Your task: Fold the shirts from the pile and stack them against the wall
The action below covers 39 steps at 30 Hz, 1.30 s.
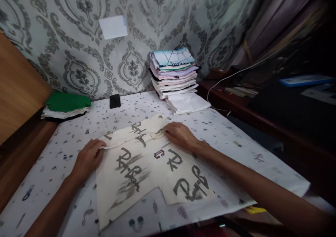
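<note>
Cream shorts (147, 163) with dark brush-style lettering and a small brown emblem lie spread on the patterned cloth. Their two legs point toward me, and the far part near the waist is doubled over in a fold. My left hand (89, 158) is closed on the left end of that fold, thumb and fingers together at the fabric. At the fold's right end, my right hand (180, 135) pinches the material, fingertips partly hidden from view.
A tall stack of folded clothes (174, 78) stands by the wall, with folded white fabric (187, 103) in front. A green-topped clothes pile (68, 102) sits far left, near a black phone (114, 101). A white cable (236, 72) runs down at the right.
</note>
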Tool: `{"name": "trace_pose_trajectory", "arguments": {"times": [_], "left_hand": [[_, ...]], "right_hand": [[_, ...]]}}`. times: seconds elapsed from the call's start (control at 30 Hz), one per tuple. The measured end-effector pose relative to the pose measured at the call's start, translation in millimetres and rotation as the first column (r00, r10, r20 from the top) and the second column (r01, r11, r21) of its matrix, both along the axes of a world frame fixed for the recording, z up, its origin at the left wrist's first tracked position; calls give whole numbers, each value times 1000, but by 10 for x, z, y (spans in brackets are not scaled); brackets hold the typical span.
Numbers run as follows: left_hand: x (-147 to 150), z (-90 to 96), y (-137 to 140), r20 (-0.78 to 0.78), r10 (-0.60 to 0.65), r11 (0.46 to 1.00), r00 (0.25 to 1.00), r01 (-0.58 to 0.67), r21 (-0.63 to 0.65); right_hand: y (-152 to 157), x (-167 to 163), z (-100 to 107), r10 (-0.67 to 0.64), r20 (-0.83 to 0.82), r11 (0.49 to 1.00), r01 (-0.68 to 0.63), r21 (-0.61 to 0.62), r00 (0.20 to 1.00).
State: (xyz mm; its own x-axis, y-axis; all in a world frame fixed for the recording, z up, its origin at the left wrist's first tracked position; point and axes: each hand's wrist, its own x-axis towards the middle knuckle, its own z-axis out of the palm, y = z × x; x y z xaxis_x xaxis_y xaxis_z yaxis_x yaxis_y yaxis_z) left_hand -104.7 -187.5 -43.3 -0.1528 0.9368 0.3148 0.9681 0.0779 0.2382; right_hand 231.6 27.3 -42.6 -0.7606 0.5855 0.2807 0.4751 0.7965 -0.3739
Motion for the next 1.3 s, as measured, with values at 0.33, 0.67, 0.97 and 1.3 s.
{"name": "trace_pose_trajectory", "arguments": {"times": [0.33,0.67,0.97,1.3], "left_hand": [[148,319,147,431,13,997,902,-44,63],[259,-142,694,27,-93,928,995,96,-359],[-123,-120,288,-83,30,886,996,-65,-460],[779,132,736,5,-422,844,907,395,-363]], "right_hand": [[206,-295,102,-15,-13,1000,15,-13,1000],[638,-762,-372,36,280,998,-49,39,959],[641,-639,-371,-20,326,1000,15,19,945],[373,-381,-269,-14,265,1000,9,18,964]]}}
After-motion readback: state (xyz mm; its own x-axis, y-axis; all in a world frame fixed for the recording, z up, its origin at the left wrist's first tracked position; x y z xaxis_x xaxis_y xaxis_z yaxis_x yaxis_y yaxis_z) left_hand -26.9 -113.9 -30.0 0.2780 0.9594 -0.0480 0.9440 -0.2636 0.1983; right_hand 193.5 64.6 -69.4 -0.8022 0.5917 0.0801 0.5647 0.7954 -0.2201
